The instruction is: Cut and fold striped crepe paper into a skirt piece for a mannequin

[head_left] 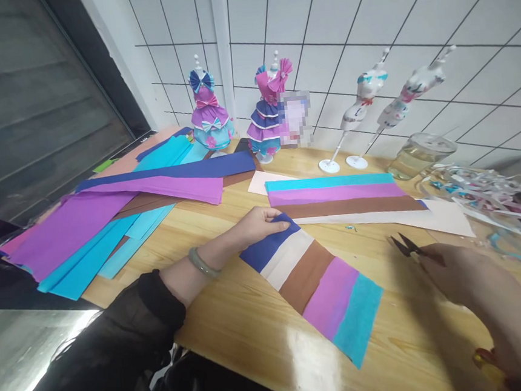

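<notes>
Striped sheet (306,273), centre of the frame, was pinched by left grip (263,222); at right, right grip (458,269) held parted scissors (413,247). Taut edges, I judged, would cut cleaner.

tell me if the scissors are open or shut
Open: the two blades of the scissors spread apart at the tips, in the right hand.

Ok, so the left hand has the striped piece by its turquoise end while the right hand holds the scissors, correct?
Not quite: in the head view, the left hand grips the striped piece by its dark blue end, not the turquoise end. The right hand does hold the scissors.
</notes>
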A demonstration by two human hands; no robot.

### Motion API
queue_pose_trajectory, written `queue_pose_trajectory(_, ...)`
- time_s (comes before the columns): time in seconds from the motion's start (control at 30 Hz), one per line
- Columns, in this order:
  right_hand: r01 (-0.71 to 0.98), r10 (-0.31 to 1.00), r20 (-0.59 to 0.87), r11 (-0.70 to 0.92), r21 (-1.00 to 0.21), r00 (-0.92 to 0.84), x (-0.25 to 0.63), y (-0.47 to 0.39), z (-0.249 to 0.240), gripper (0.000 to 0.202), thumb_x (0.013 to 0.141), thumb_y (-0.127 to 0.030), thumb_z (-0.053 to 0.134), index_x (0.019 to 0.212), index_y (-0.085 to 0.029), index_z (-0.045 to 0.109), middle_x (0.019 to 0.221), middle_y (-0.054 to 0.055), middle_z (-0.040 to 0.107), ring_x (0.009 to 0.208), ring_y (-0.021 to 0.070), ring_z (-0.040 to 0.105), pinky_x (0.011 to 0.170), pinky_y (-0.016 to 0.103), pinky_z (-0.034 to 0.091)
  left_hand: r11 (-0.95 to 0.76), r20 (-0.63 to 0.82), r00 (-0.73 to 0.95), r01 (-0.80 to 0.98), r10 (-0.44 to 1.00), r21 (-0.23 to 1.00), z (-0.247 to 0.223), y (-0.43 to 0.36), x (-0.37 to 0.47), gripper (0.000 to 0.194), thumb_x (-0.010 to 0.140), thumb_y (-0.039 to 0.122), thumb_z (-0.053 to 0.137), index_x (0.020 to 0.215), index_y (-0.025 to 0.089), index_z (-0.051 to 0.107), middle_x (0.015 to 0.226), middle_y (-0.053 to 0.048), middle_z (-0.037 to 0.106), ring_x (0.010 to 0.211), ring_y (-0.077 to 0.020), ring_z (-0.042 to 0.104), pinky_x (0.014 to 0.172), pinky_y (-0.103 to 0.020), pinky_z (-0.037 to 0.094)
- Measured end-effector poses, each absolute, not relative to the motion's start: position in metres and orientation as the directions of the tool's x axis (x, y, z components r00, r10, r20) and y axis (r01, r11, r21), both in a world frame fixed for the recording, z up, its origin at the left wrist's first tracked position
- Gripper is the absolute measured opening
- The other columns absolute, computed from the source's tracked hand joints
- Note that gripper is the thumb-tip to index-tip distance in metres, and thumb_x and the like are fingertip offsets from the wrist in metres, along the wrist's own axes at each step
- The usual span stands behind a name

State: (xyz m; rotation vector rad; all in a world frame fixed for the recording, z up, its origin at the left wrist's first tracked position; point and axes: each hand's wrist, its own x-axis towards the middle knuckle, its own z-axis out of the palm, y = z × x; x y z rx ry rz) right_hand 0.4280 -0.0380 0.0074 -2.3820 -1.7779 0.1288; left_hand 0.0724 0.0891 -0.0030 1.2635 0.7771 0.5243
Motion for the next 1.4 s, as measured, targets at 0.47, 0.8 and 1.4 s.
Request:
queue_pose_trajectory(0.47, 0.499, 0.995, -0.085, -0.096, -0.861, 0.046, 0.294, -0.036, 0.033, 0.047, 0.084, -0.057, 0.047, 0.11, -0.022, 0.064, 0.097, 0.009, 0.068, 0.089, 0.0252, 0.062, 0.079, 0.038, 0.051, 0.305, -0.166, 0.804, -0.02, 0.571, 0.952, 0.013, 0.057, 0.087, 0.024, 0.074, 0.031, 0.071, 0.091, 0.013, 0.067, 0.086, -0.004, 0.068, 0.073, -0.0098, 0.06, 0.071, -0.023, 0.046)
queue_pose_trajectory(0.8, 0.572, 0.993, 0.019, 0.083, -0.816, -0.118, 0.283, -0.036, 0.017, 0.037, 0.09, -0.047, 0.045, 0.114, -0.024, 0.061, 0.117, 0.007, 0.065, 0.109, 0.0252, 0.058, 0.095, 0.04, 0.045, 0.102, -0.032, 0.831, -0.029, 0.555, 0.994, -0.001, 0.057, 0.091, 0.028, 0.082, 0.035, 0.062, 0.102, 0.017, 0.069, 0.1, -0.005, 0.069, 0.092, -0.0161, 0.062, 0.084, -0.025, 0.045)
queue_pose_trajectory(1.4, 0.606, 0.987, 0.102, 0.156, -0.78, -0.122, 0.277, -0.036, 0.005, 0.033, 0.092, -0.042, 0.043, 0.113, -0.024, 0.06, 0.111, 0.008, 0.066, 0.107, 0.0238, 0.058, 0.091, 0.036, 0.047, 0.108, -0.078, 0.817, 0.02, 0.572, 0.994, -0.002, 0.057, 0.091, 0.024, 0.08, 0.032, 0.062, 0.095, 0.015, 0.07, 0.09, -0.003, 0.07, 0.081, -0.0132, 0.061, 0.076, -0.023, 0.044)
